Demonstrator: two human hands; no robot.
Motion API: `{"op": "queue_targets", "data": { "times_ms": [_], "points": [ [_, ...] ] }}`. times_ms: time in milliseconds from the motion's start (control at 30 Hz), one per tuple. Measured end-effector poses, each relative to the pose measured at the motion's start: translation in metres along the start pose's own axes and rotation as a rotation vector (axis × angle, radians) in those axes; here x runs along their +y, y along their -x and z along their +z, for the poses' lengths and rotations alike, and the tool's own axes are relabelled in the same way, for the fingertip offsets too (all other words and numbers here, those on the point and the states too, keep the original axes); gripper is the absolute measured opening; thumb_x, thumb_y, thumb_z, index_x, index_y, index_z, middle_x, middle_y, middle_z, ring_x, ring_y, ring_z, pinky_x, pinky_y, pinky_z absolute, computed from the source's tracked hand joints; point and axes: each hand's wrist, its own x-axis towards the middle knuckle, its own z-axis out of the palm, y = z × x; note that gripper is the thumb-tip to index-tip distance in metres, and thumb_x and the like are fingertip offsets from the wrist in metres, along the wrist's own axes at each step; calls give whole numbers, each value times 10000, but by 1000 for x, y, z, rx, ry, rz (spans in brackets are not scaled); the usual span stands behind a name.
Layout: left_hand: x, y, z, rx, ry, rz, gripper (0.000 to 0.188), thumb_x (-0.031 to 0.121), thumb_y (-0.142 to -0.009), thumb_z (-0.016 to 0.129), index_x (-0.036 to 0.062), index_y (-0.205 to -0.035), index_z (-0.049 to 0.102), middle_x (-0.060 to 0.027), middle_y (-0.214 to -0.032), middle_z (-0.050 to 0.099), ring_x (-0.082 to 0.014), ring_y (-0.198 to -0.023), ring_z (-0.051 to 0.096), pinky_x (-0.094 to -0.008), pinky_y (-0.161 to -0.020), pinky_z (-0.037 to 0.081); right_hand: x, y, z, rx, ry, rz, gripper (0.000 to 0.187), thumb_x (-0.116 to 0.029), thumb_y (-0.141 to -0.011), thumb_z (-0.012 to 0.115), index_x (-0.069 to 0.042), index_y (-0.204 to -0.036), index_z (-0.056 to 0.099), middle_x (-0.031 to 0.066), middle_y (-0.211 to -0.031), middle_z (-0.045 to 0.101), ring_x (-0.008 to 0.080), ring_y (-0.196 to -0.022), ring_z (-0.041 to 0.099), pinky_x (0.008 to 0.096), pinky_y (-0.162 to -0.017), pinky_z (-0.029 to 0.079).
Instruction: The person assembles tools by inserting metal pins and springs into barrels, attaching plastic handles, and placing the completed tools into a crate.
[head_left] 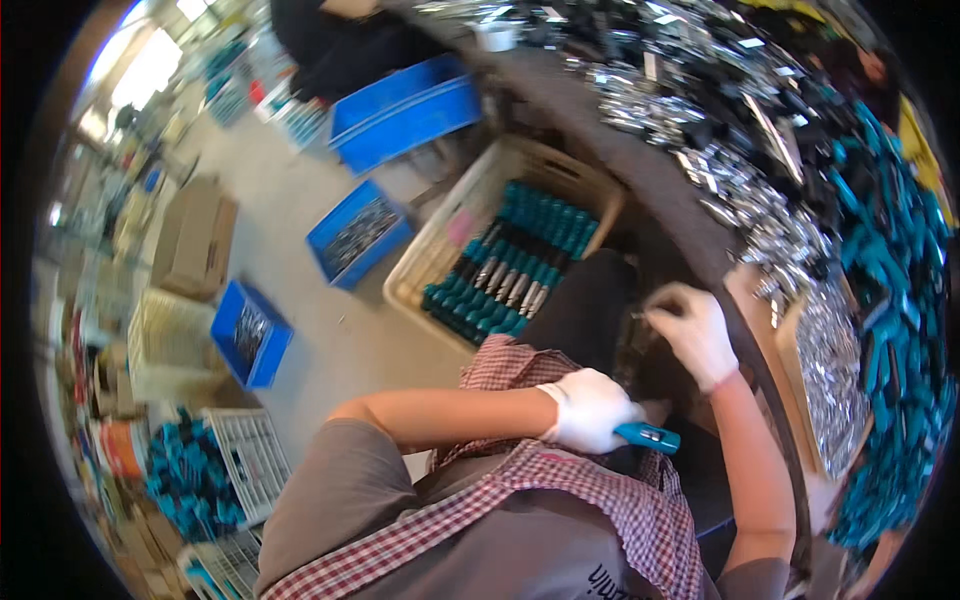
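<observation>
My left hand (pixel 592 412), in a white glove, is closed round a teal handle-shaped piece (pixel 650 437) in front of my apron. The rounded end of that piece, with a small pale mark, sticks out to the right of the fist. Up and to the right, my right hand (pixel 692 335), also gloved, hovers over my lap beside the table edge. Its thumb and forefinger are pinched together at a small item that is too blurred to name. A pale crate (pixel 420 255) stands beyond my knee, holding rows of teal tools (pixel 500 275) with silver and black parts.
Along the curved table (pixel 640 170) to the right lie heaps of shiny metal parts (pixel 740 190) and teal pieces (pixel 895 340). A tray (pixel 800 400) of metal bits sits at its edge. Blue bins (pixel 345 225) and a carton (pixel 195 240) stand on the floor to the left.
</observation>
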Motion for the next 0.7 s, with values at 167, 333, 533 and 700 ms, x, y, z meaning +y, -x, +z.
{"op": "queue_targets", "data": {
  "times_ms": [167,333,533,700],
  "points": [
    [-12,6,33,326,57,79,266,240,-815,640,128,-1046,710,-176,-912,706,-372,-892,683,-450,-808,543,-172,-66,125,-358,-64,-642,431,-248,-809,694,-13,-1167,648,224,-1109,679,341,-964,682,395,-853,541],
    [-13,27,16,478,69,83,249,225,-817,643,119,-1033,708,-186,-997,699,-370,-974,665,-436,-853,529,-224,-31,145,-474,-285,-875,769,-280,-806,740,3,-1442,414,255,-1437,470,392,-1260,539,410,-1047,449],
    [-15,23,-12,28,78,-175,247,297,-853,615,134,-1019,698,-168,-903,711,-385,-863,684,-476,-780,539,-106,17,-4,-142,18,-477,442,-79,-780,673,-18,-1215,628,200,-1248,609,334,-1121,619,397,-943,512],
    [-16,-9,-14,20,38,32,361,375,-901,587,235,-1229,642,-132,-890,715,-348,-793,695,-464,-711,557,-23,124,-134,648,339,93,124,12,-873,577,20,-944,678,103,-928,680,192,-885,637,312,-828,490]
  ]
}}
